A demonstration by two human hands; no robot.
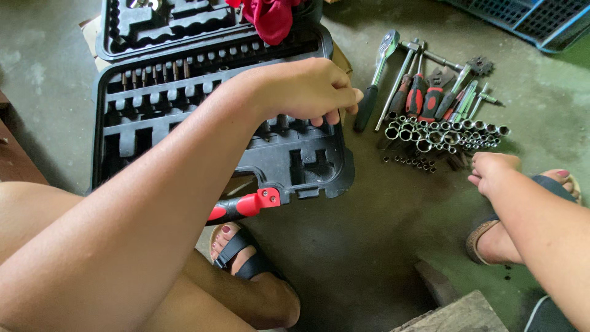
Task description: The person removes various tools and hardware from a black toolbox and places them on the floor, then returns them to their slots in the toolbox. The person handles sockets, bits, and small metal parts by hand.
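Now left hand touches tool case; right hand nears sockets.

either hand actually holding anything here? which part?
Cannot tell for sure. The left hand has its fingertips down in the black tool case, anything pinched is hidden. The right hand is curled beside the loose sockets, nothing visible in it.

This looks like a home yard or garage floor used as a workshop: bare stained concrete floor, an open black tool case under the left hand, and sockets and wrenches laid out just beyond the right hand.
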